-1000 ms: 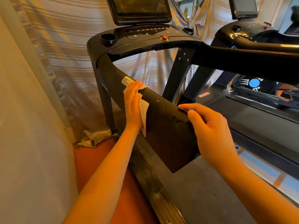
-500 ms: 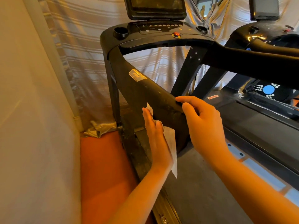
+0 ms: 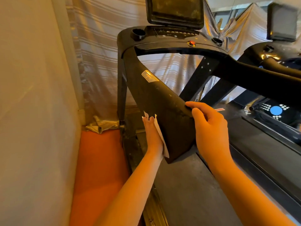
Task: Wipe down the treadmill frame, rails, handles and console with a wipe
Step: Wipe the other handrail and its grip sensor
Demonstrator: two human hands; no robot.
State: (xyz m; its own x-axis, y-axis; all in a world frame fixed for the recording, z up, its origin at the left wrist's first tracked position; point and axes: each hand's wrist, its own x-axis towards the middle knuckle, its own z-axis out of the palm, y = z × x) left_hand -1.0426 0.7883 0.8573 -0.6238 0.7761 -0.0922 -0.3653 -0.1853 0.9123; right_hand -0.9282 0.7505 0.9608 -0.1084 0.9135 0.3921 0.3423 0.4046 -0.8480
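Down the whole left side of the frame, a pale wall (image 3: 32,111). Behind, across the upper left and upper middle, a striped curtain (image 3: 101,54), bunched where it meets the floor. In the middle, a black treadmill (image 3: 123,88), with its grey belt (image 3: 187,193) running to the bottom edge and a metal side rail (image 3: 154,212) along the belt's left side. Lower left, between wall and treadmill, a strip of orange floor (image 3: 101,160). At the right edge, part of a second treadmill (image 3: 276,111) with a blue round mark on its lower cover. Slanting from the console (image 3: 175,36) down toward the centre, a broad dusty handrail (image 3: 162,103), widening into a flat side panel. At the top middle, a dark screen (image 3: 175,10) tilted above the console. Centre right, the right hand (image 3: 210,128), grip closed on the handrail's top edge, fingers curled over it and thumb on the near face. Just left of it, the left hand (image 3: 152,136), flat with straight fingers, nothing clasped, pressing a white wipe (image 3: 164,150) against the outer face of the side panel low down; wipe sandwiched between palm and panel, its corners peeking past the fingertips and below the wrist. Upper middle, a round cup holder (image 3: 138,34) at the console's left end. Further down the handrail, a pale sticker (image 3: 149,76). On the console's front lip, a small red button (image 3: 191,42).
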